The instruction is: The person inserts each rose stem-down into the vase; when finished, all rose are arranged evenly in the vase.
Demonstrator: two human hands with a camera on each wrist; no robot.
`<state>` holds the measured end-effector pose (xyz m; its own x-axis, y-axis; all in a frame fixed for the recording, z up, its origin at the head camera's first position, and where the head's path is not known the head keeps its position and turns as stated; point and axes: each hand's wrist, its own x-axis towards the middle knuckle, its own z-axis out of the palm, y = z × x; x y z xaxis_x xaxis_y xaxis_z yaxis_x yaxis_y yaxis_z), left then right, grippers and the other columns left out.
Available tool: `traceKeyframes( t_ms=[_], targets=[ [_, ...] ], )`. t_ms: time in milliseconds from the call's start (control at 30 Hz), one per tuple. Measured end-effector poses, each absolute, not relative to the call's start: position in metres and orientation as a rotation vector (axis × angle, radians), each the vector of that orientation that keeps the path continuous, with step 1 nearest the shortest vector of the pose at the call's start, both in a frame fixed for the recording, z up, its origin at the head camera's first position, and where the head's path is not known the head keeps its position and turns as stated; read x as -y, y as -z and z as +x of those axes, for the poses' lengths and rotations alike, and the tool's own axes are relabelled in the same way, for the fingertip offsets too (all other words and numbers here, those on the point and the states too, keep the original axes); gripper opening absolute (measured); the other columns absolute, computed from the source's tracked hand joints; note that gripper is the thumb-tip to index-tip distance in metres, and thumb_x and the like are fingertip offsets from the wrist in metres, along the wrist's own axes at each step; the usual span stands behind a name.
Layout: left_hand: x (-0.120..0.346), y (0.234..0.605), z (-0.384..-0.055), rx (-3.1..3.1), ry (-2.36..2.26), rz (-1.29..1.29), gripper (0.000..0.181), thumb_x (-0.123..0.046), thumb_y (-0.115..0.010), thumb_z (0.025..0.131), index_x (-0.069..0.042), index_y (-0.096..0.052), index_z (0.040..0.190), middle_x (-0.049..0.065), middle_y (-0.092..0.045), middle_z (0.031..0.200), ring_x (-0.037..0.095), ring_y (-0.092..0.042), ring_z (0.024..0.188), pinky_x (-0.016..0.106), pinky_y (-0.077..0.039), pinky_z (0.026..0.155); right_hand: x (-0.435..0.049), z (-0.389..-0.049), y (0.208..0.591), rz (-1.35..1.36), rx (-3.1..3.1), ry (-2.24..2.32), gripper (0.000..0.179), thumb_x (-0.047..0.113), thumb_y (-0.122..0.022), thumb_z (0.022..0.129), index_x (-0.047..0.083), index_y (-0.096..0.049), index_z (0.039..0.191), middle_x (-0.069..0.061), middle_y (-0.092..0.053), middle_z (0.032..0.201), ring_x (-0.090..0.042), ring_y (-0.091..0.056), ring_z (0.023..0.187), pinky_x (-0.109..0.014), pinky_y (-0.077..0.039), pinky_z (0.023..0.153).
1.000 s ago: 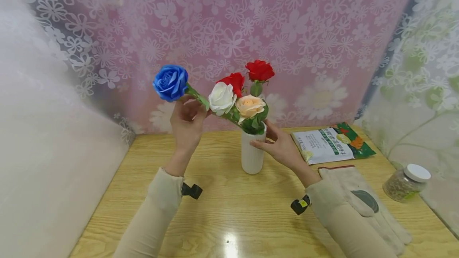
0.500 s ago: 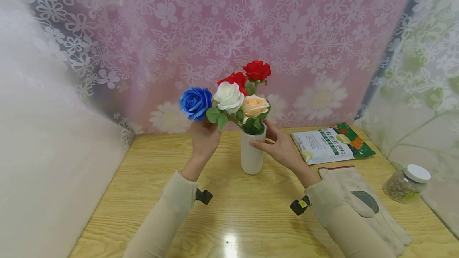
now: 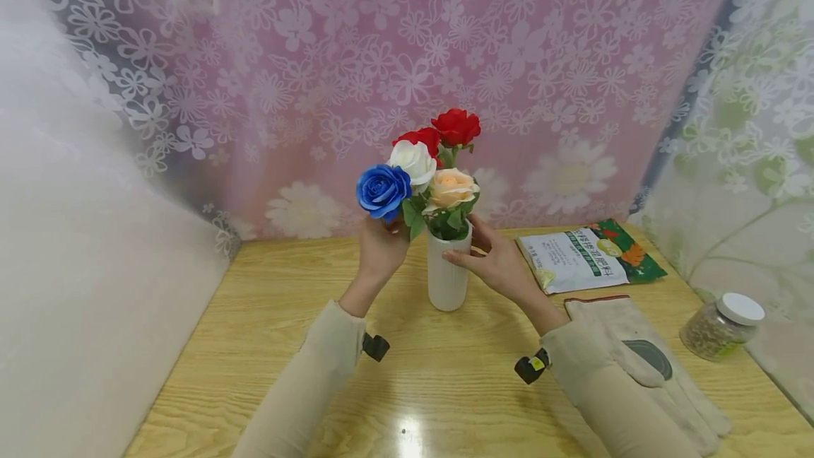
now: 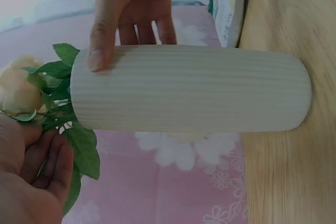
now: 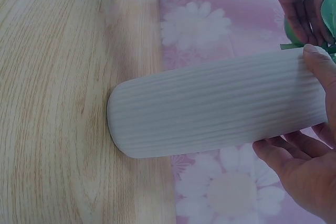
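A white ribbed vase (image 3: 447, 276) stands upright on the wooden table, and my right hand (image 3: 499, 265) grips it near the rim from the right. It holds two red roses (image 3: 456, 126), a white rose (image 3: 413, 162) and a peach rose (image 3: 452, 188). Just left of the vase's mouth, my left hand (image 3: 383, 249) holds a blue rose (image 3: 384, 191) below its bloom; most of its stem is hidden. In the left wrist view, the fingers of the left hand (image 4: 37, 177) curl beside green leaves (image 4: 84, 153) close to the rim.
Right of the vase lies a white and green fertilizer bag (image 3: 572, 256). Nearer are pale work gloves (image 3: 626, 331), partly under the right forearm, and a white-lidded jar (image 3: 718, 327) of granules. A pink floral curtain (image 3: 356, 41) hangs behind the table (image 3: 280, 345).
My left hand has brought the blue rose rightward and down, close against the white rose and the vase. The white rose has shifted slightly right. My right hand stays on the vase.
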<state>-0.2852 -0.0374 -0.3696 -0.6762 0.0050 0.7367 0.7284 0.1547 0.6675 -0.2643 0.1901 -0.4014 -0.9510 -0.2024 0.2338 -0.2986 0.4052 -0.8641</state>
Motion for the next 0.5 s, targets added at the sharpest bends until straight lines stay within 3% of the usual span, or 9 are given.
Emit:
traceKeyframes(
  t_ms=[100, 200, 333, 400, 500],
  targets=[
    [0.038, 0.369, -0.287, 1.884, 1.534, -0.682, 0.012, 0.015, -0.061, 0.089, 0.006, -0.058, 0.083, 0.012, -0.057, 0.07, 0.022, -0.057, 0.067, 0.026, -0.052, 0.066, -0.19, -0.265, 0.401, 0.455, 2.558, -1.594, 0.098, 0.051, -0.082, 0.09, 0.035, -0.026, 0.168, -0.004, -0.047, 0.164, -0.034, -0.056, 0.143, -0.057, -0.054, 0.109],
    [0.037, 0.368, -0.287, 1.924, 1.505, -0.689, 0.009, 0.01, -0.066, 0.09, 0.006, -0.059, 0.095, 0.014, -0.059, 0.079, 0.023, -0.056, 0.074, 0.029, -0.05, 0.07, -0.19, -0.265, 0.401, 0.463, 2.555, -1.587, 0.096, 0.05, -0.082, 0.09, 0.037, -0.026, 0.167, -0.004, -0.049, 0.163, -0.035, -0.057, 0.143, -0.057, -0.054, 0.109],
    [0.033, 0.374, -0.286, 2.022, 1.461, -0.706, 0.036, 0.003, -0.074, 0.09, 0.006, -0.061, 0.123, 0.021, -0.07, 0.106, 0.026, -0.066, 0.093, 0.037, -0.057, 0.083, -0.191, -0.266, 0.402, 0.469, 2.551, -1.589, 0.093, 0.049, -0.082, 0.091, 0.042, -0.026, 0.166, -0.004, -0.05, 0.162, -0.035, -0.057, 0.142, -0.057, -0.055, 0.108],
    [0.032, 0.379, -0.287, 2.06, 1.471, -0.714, 0.036, 0.003, -0.076, 0.09, 0.005, -0.062, 0.123, 0.023, -0.072, 0.104, 0.028, -0.068, 0.089, 0.04, -0.06, 0.077, -0.191, -0.267, 0.403, 0.472, 2.553, -1.595, 0.092, 0.049, -0.081, 0.091, 0.045, -0.027, 0.165, -0.003, -0.05, 0.162, -0.035, -0.057, 0.143, -0.057, -0.055, 0.108],
    [0.031, 0.383, -0.29, 2.045, 1.528, -0.737, 0.038, 0.004, -0.075, 0.09, 0.006, -0.06, 0.125, 0.024, -0.07, 0.106, 0.026, -0.067, 0.089, 0.037, -0.06, 0.08, -0.191, -0.268, 0.404, 0.475, 2.554, -1.598, 0.091, 0.05, -0.081, 0.092, 0.046, -0.027, 0.164, -0.002, -0.05, 0.162, -0.035, -0.056, 0.143, -0.057, -0.054, 0.108]
  ],
)
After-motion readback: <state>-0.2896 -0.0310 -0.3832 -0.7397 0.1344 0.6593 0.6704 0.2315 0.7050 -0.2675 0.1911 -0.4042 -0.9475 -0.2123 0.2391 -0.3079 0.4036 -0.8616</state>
